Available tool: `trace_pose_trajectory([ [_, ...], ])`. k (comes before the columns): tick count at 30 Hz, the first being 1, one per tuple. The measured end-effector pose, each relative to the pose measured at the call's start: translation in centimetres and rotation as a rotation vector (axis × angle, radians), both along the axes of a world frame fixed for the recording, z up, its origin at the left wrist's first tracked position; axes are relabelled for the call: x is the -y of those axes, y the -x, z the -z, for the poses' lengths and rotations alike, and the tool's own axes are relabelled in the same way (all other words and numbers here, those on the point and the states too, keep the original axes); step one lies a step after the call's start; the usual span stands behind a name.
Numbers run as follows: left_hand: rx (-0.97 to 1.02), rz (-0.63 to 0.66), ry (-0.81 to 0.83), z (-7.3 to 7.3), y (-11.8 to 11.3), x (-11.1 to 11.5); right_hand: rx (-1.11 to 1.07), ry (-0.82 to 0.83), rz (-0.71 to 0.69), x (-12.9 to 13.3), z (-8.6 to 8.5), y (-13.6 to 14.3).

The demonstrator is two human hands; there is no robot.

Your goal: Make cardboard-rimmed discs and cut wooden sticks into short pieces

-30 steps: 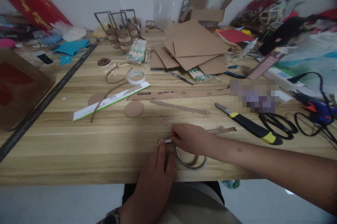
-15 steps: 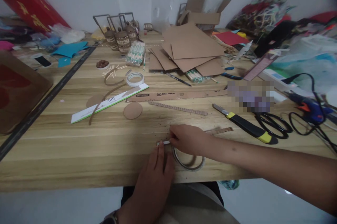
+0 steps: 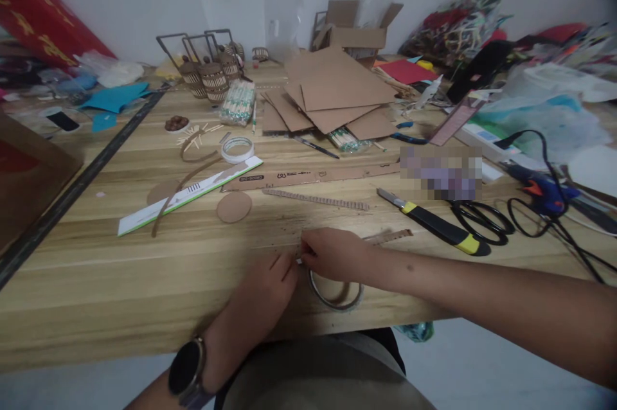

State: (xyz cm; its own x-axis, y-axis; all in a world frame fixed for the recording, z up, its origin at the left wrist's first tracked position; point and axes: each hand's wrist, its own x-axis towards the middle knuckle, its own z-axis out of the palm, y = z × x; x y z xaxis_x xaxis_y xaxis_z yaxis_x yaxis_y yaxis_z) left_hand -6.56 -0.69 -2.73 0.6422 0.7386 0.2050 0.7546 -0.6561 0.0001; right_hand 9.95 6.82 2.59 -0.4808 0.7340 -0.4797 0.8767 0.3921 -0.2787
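A long narrow cardboard strip lies curled into a loop (image 3: 332, 307) near the table's front edge, its corrugated tail (image 3: 393, 238) reaching out to the right. My right hand (image 3: 335, 256) pinches this strip at its white-faced end, palm down. Close against it, my left hand (image 3: 267, 281) has its fingers bent and closed at the same end; the fingertips are partly hidden. Only a sliver of white shows between the two hands. Beyond them lie a straight corrugated strip (image 3: 315, 198) and a cardboard disc (image 3: 234, 207).
To the right are a utility knife (image 3: 434, 227), black-handled scissors (image 3: 482, 220) and a blue glue gun (image 3: 540, 188) with its cord. A tape roll (image 3: 238, 150), a printed cardboard strip (image 3: 308, 176) and stacked cardboard sheets (image 3: 337, 89) lie farther back. A cardboard box (image 3: 36, 178) stands left.
My left hand has gone from fingers stretched flat on the strip's end to bent fingers close against my right hand. The right hand keeps its pinch. The view has shifted slightly.
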Motion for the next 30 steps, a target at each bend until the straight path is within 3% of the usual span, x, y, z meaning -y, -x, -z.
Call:
trace_pose_trajectory([
  [5, 0.052, 0.076, 0.0, 0.2, 0.7, -0.8, -0.082, 0.129, 0.022, -0.9, 0.0, -0.6],
  [9, 0.05, 0.08, 0.011, 0.4, 0.9, -0.8, -0.17, 0.34, 0.084, -1.5, 0.2, -1.8],
  [12, 0.053, 0.078, 0.025, 0.5, 0.9, -0.9, -0.233, 0.406, 0.132, -1.7, 0.2, -2.8],
  [17, 0.035, 0.081, 0.052, 0.3, 0.9, -0.9, -0.272, 0.417, 0.189, -2.6, -0.8, -4.6],
  [23, -0.002, 0.085, 0.098, -0.5, 0.9, -0.9, -0.093, 0.399, 0.097, -3.7, -2.6, -6.4],
  [30, 0.013, 0.094, 0.106, -0.8, 0.9, -1.1, -0.026, 0.281, 0.009, -4.1, -2.3, -7.5],
])
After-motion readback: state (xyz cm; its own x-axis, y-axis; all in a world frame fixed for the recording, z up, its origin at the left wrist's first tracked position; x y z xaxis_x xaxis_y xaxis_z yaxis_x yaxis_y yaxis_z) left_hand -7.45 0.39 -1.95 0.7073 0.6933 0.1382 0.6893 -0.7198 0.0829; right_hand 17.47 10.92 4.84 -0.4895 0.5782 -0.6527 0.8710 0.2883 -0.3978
